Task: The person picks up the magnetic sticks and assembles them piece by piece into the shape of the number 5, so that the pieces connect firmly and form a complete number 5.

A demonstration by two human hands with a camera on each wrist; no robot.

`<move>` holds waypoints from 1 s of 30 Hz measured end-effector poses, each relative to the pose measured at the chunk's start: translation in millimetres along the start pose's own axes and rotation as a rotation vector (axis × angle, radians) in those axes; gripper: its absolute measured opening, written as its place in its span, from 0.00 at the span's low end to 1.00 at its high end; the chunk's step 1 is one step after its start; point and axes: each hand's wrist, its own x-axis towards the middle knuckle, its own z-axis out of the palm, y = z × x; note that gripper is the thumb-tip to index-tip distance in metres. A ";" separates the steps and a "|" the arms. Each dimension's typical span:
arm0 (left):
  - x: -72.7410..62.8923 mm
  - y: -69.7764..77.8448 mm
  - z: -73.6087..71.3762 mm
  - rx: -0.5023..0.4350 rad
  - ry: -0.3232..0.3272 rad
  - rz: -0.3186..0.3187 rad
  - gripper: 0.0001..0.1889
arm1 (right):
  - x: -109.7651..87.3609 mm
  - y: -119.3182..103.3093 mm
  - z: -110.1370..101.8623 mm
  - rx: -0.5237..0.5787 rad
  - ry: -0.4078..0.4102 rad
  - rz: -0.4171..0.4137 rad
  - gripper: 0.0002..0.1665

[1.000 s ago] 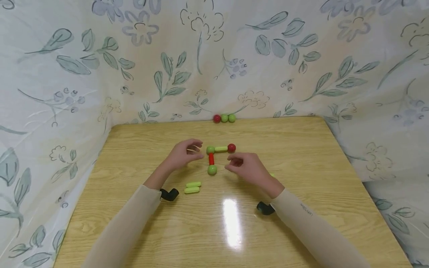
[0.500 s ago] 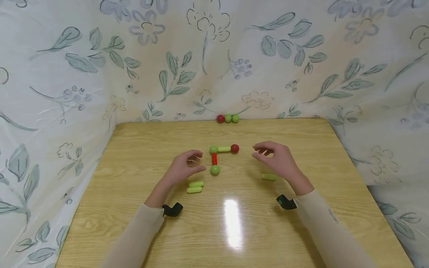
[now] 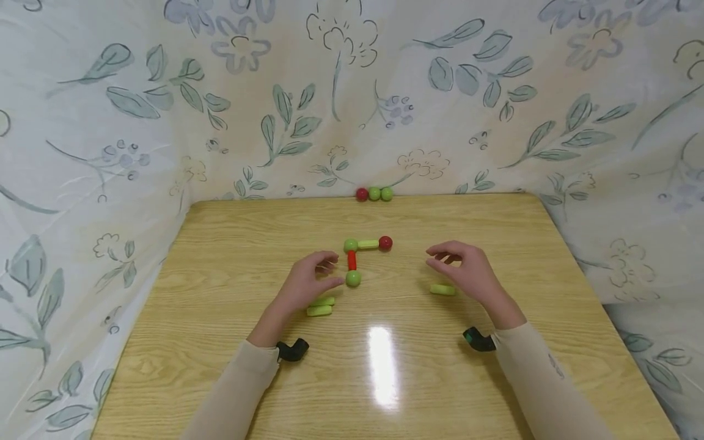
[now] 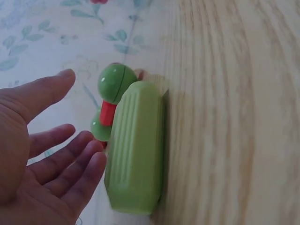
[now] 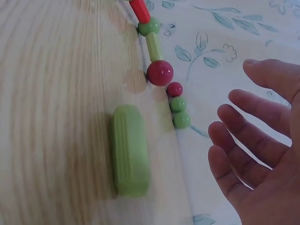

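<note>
An L-shaped chain lies mid-table in the head view: a green ball point(image 3: 351, 245) at the corner, a light green rod point(image 3: 368, 244) to a red ball point(image 3: 385, 243), and a red rod point(image 3: 352, 261) to a nearer green ball point(image 3: 353, 278). My left hand point(image 3: 309, 282), fingers relaxed and holding nothing, hovers just left of the nearer ball. Two loose light green rods point(image 3: 319, 311) lie side by side below it, partly covered. Over on the right, my right hand point(image 3: 467, 269) hangs loosely curled with nothing in it, above a single light green rod point(image 3: 442, 289).
Along the table's back edge sit a red ball point(image 3: 361, 194) and two green balls point(image 3: 381, 194), against a flowered cloth point(image 3: 275, 122). A dark wrist camera point(image 3: 293, 350) hangs under the left cuff, another point(image 3: 478, 340) under the right. Light glares off the wooden table point(image 3: 423, 379).
My right hand has moved right, away from the chain, uncovering the single rod. The left hand has shifted slightly nearer and right, now partly over the two rods. The chain keeps its shape.
</note>
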 end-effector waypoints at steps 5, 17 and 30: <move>-1.9 2.8 6.2 0.023 -0.009 -0.007 0.28 | -5.5 6.7 -0.4 -0.009 0.013 0.009 0.15; -2.1 1.9 21.3 0.076 -0.002 -0.035 0.22 | -20.0 23.6 -3.9 -0.039 -0.075 0.073 0.18; 0.5 2.7 29.4 0.150 0.029 -0.023 0.16 | -32.3 38.4 0.7 -0.073 -0.161 0.113 0.19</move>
